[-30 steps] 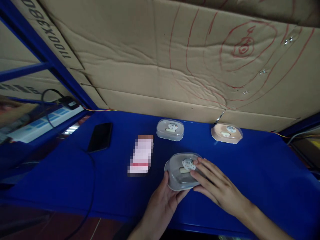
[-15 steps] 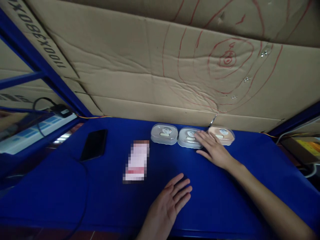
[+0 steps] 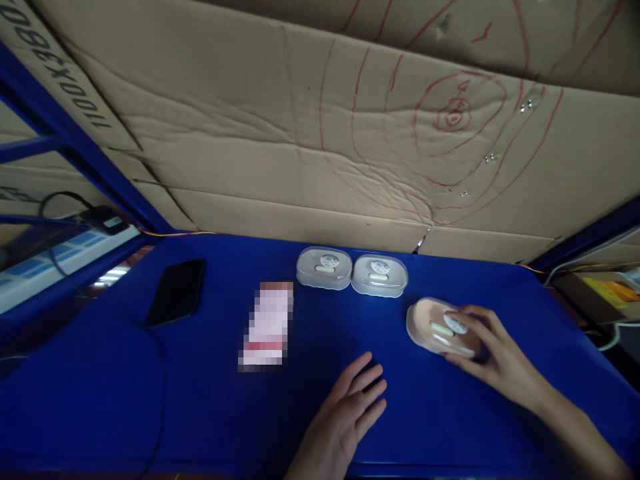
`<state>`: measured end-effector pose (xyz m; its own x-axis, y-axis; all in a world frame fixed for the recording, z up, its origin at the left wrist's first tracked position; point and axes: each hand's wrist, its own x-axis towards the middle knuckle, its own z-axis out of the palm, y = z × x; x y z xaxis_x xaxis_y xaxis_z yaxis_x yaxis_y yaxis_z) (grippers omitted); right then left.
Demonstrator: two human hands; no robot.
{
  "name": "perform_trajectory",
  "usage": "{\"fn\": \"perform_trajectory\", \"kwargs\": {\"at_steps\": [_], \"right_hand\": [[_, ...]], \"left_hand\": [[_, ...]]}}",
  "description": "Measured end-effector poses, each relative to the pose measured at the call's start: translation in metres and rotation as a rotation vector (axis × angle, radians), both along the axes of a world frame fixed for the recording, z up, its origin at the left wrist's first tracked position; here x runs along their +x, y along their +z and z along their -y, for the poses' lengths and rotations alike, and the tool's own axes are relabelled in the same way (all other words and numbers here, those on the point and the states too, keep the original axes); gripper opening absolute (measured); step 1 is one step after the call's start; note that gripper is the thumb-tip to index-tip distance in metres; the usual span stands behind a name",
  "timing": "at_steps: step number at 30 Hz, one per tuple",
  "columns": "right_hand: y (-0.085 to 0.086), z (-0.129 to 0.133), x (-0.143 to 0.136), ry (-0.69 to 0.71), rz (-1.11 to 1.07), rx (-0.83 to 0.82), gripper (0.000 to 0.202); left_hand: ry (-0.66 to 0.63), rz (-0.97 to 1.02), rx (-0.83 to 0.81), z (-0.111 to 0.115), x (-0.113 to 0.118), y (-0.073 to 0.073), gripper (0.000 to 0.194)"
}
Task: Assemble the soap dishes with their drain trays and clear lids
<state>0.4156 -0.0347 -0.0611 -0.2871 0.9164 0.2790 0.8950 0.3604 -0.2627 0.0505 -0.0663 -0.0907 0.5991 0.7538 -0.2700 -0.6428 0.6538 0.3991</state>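
My right hand [image 3: 493, 350] grips the right end of a clear-lidded oval box with a peach-coloured inside [image 3: 433, 327], which is slightly tilted over the blue table [image 3: 220, 400]. Palm turned inward and fingers spread, my left hand [image 3: 345, 413] holds nothing at the front middle. Two similar boxes with pale insides stand side by side at the back, a left one [image 3: 315, 277] and a right one [image 3: 387, 283]. Each of the three lids shows a round label and a small pale oval piece.
A pixelated flat rectangular item [image 3: 267, 327] lies left of my left hand, and a black phone [image 3: 176, 292] lies farther left. A cardboard wall [image 3: 240, 167] with red rings rises behind. A power strip [image 3: 65, 260] and cables are at the left.
My right hand has moved right and toward me, and now holds the peach box, which has left the row at the back. My left hand has shifted slightly right.
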Motion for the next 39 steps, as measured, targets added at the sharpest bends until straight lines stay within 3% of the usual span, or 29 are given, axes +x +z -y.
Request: {"fn": "perform_trajectory", "kwargs": {"at_steps": [5, 8, 11, 14, 16, 21, 25, 28, 30, 33, 37, 39], "right_hand": [[0.006, 0.045, -0.069, 0.097, -0.162, -0.02, 0.066], [0.01, 0.053, -0.102, 0.206, -0.184, -0.056, 0.067], [0.012, 0.049, -0.116, 0.265, -0.236, -0.118, 0.068], [0.012, 0.035, -0.104, 0.254, -0.388, -0.173, 0.07], [0.011, 0.018, -0.084, 0.176, -0.43, -0.119, 0.065], [0.001, -0.044, -0.013, -0.098, -0.238, 0.119, 0.053], [-0.013, -0.084, 0.021, -0.077, -0.16, 0.072, 0.055], [-0.017, -0.093, 0.024, -0.04, -0.121, 0.049, 0.056], [-0.012, -0.084, 0.013, -0.04, -0.109, 0.063, 0.055], [0.008, -0.046, -0.021, 0.032, -0.138, 0.023, 0.058], [0.034, 0.019, -0.082, 0.377, -0.066, -0.211, 0.089], [0.037, 0.038, -0.101, 0.444, 0.002, -0.239, 0.082]], "left_hand": [[-0.1, 0.148, -0.166, 0.005, 0.015, 0.0, 0.06], [-0.073, 0.254, -0.113, 0.006, 0.02, 0.013, 0.052], [0.002, 0.268, -0.067, 0.004, 0.021, 0.022, 0.047], [0.037, 0.223, -0.114, 0.004, 0.02, 0.022, 0.047], [0.061, 0.201, -0.143, 0.005, 0.019, 0.017, 0.048], [0.083, 0.184, -0.161, 0.009, 0.02, 0.004, 0.047], [0.077, 0.172, -0.167, 0.011, 0.023, 0.005, 0.047], [0.076, 0.182, -0.176, 0.012, 0.023, 0.011, 0.046], [0.08, 0.196, -0.17, 0.011, 0.023, 0.014, 0.043], [0.075, 0.204, -0.145, 0.009, 0.025, 0.014, 0.041], [0.044, 0.209, -0.131, 0.008, 0.033, 0.011, 0.045], [0.02, 0.21, -0.122, 0.009, 0.037, 0.009, 0.049]]}}
